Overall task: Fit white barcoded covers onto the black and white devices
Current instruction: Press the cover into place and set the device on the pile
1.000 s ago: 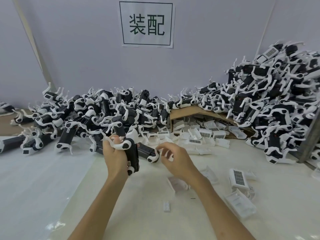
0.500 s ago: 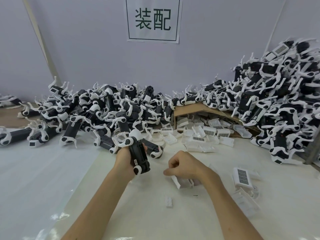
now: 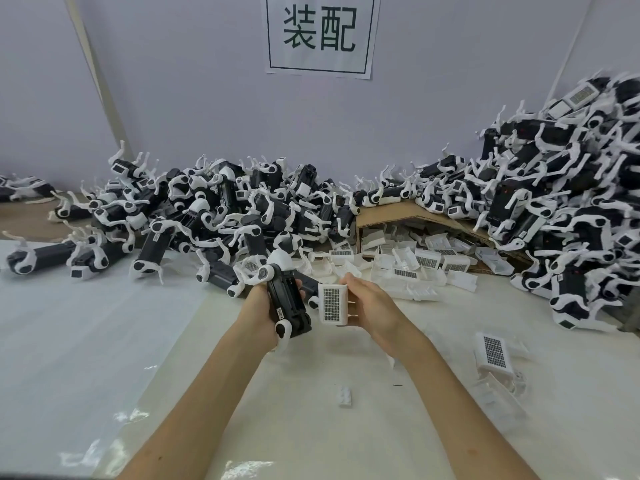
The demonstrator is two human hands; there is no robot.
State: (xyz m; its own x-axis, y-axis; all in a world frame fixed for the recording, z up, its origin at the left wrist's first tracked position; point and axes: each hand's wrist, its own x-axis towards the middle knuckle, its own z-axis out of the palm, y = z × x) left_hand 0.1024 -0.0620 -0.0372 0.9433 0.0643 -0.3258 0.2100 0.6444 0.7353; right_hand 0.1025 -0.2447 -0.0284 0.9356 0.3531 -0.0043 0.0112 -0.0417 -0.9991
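A sagging cardboard box [image 3: 391, 214] lies on its side at the back of the bench [image 3: 311, 441], and loose covers [image 3: 417, 263] spill from its open front. In front of the box, the left hand [image 3: 261, 308] grips a black and white device [image 3: 287, 304] held on end. Just beside it, the right hand [image 3: 372, 306] holds a white barcoded cover [image 3: 333, 304] with its barcode facing the camera. Left of the box sprawls a low pile of devices [image 3: 207, 209]; right of it rises a taller heap [image 3: 554, 202]. Nearer than the box and to its right, a spare cover [image 3: 493, 351] lies barcode up. Above the box, a paper sign [image 3: 320, 32] hangs on the wall.
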